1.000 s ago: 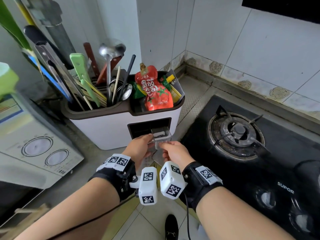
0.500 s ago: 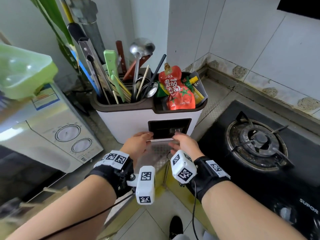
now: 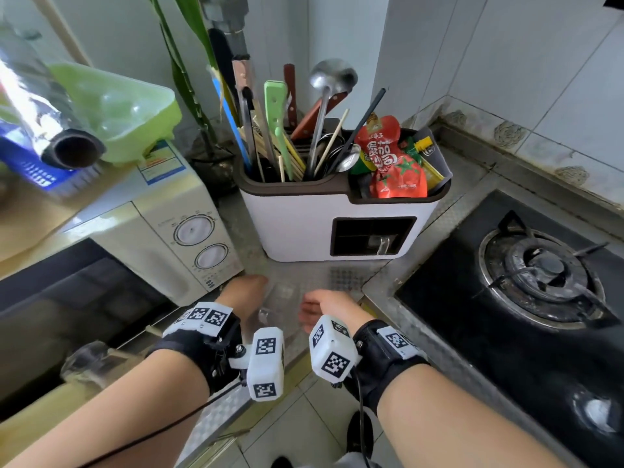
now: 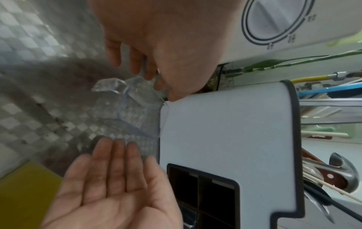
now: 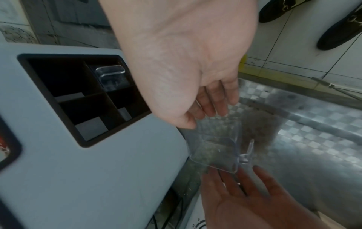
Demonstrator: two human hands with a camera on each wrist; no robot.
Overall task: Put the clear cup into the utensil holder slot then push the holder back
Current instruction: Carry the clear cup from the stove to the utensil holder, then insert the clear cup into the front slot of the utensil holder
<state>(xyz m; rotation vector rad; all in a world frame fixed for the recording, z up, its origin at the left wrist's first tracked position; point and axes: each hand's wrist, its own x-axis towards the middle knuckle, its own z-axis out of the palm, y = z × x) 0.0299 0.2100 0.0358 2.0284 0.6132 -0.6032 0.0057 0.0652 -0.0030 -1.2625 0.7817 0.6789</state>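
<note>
The white utensil holder point(image 3: 293, 228) stands at the back of the steel counter, its dark slot opening point(image 3: 358, 231) facing me. One clear cup point(image 3: 381, 244) sits in the lower right compartment, also seen from the right wrist point(image 5: 111, 75). A second clear cup point(image 3: 277, 305) lies on the counter near the front edge, between my hands. My left hand point(image 3: 246, 292) is beside it with relaxed fingers, thumb close to its rim point(image 4: 121, 105). My right hand point(image 3: 324, 305) is on the other side, palm open point(image 4: 121, 148), holding nothing.
A cream microwave point(image 3: 162, 238) with a green basin point(image 3: 118, 109) on top stands at the left. A black gas stove point(image 3: 540, 271) fills the right. Utensils point(image 3: 304, 130) and a red sauce pouch point(image 3: 391, 163) stick out of the holder. The counter's front edge runs under my wrists.
Both hands pushed a clear cup into the slot, let go of it and drew back toward the counter's front. They now flank another clear cup.
</note>
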